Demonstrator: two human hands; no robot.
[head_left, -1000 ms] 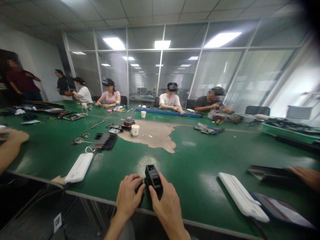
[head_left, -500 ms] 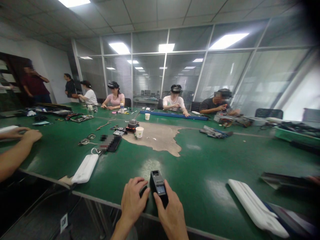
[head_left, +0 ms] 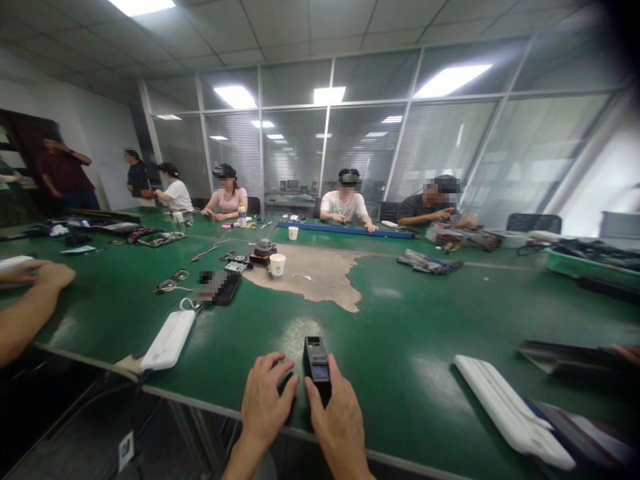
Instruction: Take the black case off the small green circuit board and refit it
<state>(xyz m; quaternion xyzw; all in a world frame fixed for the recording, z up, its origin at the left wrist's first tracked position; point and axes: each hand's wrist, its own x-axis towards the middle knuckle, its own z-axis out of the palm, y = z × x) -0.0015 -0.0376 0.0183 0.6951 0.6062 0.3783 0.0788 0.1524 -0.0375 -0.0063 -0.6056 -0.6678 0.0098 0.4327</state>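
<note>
My right hand (head_left: 341, 417) grips a black box-shaped handheld device (head_left: 318, 359) near the table's front edge. The device has a small bluish screen and a row of small buttons on its upper face; its lower end is hidden by the thumb and fingers. Just left of it, my left hand (head_left: 267, 399) rests with curved fingers apart and the thumb towards the device, not touching it. A dark patch shows between that thumb and forefinger; whether it is shadow or an object, I cannot tell. Both hands are over the green table (head_left: 400, 347).
White power-bank-like blocks lie left (head_left: 169, 340) and right (head_left: 510, 410). Ahead are a paper cup (head_left: 277, 265), a dark pixelated item (head_left: 220, 287), glasses (head_left: 173, 281) and gloves (head_left: 430, 262). A neighbour's arm (head_left: 30, 307) reaches in at left. Several people sit across the table.
The device has turned slightly more upright in my right hand, its top shifting a little to the right. My left hand has barely moved. The whole view has shifted slightly.
</note>
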